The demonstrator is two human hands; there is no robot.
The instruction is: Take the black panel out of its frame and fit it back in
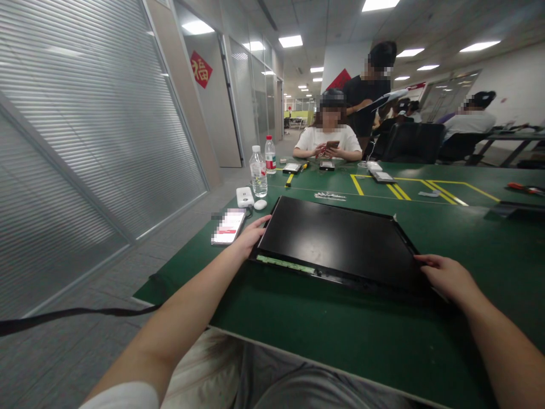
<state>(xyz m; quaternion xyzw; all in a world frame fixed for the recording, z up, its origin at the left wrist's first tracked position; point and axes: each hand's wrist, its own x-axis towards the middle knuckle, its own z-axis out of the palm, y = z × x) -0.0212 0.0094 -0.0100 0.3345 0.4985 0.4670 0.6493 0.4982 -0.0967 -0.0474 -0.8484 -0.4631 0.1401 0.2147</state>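
Observation:
A black display panel (336, 241) in a dark frame lies face up between my hands, over the green table. Along its near left edge runs a green circuit strip (285, 264). My left hand (254, 236) grips the panel's left side, thumb on top and the other fingers hidden beneath. At the right side, my right hand (447, 276) is closed on the frame's edge, its fingertips partly out of sight under it. The near edge looks slightly raised off the table, though shadow makes this hard to judge.
On the green table (323, 335), a lit phone (230, 226), a white power bank (244, 197), a small white case (260, 205) and a clear bottle (258, 173) stand left. Beyond lie loose strips (330, 196) and hard drives (382, 176). A person (327, 136) sits across, holding a phone.

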